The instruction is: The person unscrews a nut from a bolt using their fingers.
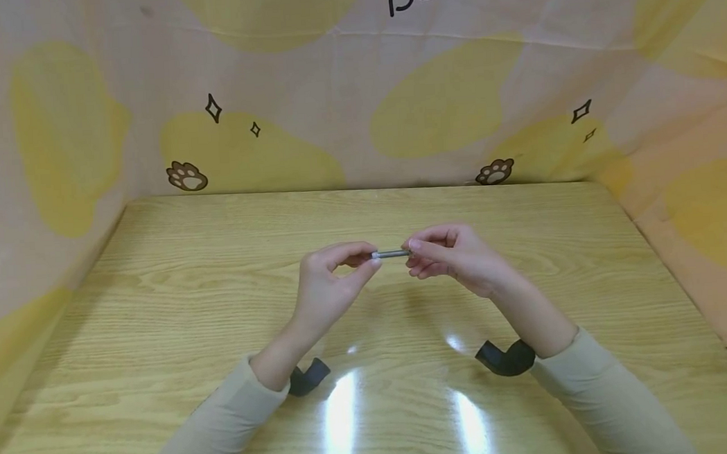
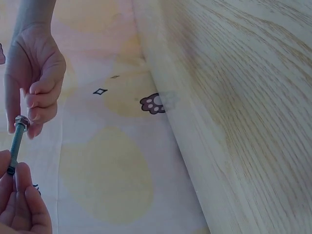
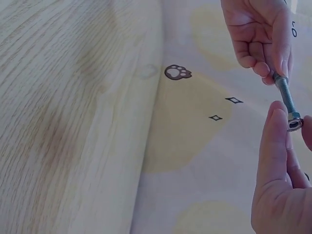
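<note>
Above the table, both hands meet at a metal bolt [image 1: 391,254] lying level between them. My left hand [image 1: 325,288] pinches the bolt's head end between thumb and fingers. The threaded shank [image 3: 286,97] shows bare between the two hands. A hex nut [image 3: 294,122] sits on the far end of the thread. My right hand [image 1: 462,259] has thumb and index finger at either side of this nut, pinching it, its other fingers loosely bent. In the left wrist view the nut [image 2: 21,122] appears at the top of the bolt, and the head is partly covered by fingertips.
A light wood-grain table [image 1: 214,229] lies under the hands, with bright light reflections near its front. Pale cloth [image 1: 342,82] with yellow patches and paw prints hangs behind and at both sides. A black curved piece [image 1: 505,358] is by the right wrist, another [image 1: 310,377] by the left.
</note>
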Demonstrator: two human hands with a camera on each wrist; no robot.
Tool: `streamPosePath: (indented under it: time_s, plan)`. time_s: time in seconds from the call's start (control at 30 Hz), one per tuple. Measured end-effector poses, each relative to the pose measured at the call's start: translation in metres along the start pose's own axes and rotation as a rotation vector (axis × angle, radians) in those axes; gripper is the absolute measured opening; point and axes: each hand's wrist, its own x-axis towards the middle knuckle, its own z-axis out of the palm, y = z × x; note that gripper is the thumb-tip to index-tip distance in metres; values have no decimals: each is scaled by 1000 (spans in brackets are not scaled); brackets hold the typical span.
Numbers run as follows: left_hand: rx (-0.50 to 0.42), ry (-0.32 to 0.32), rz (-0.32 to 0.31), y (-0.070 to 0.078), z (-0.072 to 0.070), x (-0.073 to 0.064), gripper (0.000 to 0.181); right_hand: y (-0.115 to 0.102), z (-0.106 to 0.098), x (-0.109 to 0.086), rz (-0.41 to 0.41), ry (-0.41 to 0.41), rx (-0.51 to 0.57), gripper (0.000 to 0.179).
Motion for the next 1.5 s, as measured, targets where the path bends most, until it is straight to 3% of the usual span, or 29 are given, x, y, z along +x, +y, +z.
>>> streamPosePath:
  time_s: [0.17,0.6,0.77,1.03,1.17,1.5]
  plan:
    - [-6,-6,9,0,0,0,12,0,-1,0,-39,14,-10,12]
    - [-14,-11,7,0,1,0,12,0,-1,-3,-99,40,-9,26]
    - [-14,-10,2,0,1,1,12,-1,-3,-3,-90,17,-11,24]
    - [6,-5,9,1,1,1,12,-2,-1,-1,-1,-2,-7,19]
    - [2,-14,2,0,1,0,12,-1,-1,0,-28,4,-15,10]
    - [5,-21,11,-1,2,0,11,1,-4,-3,-90,17,-27,20]
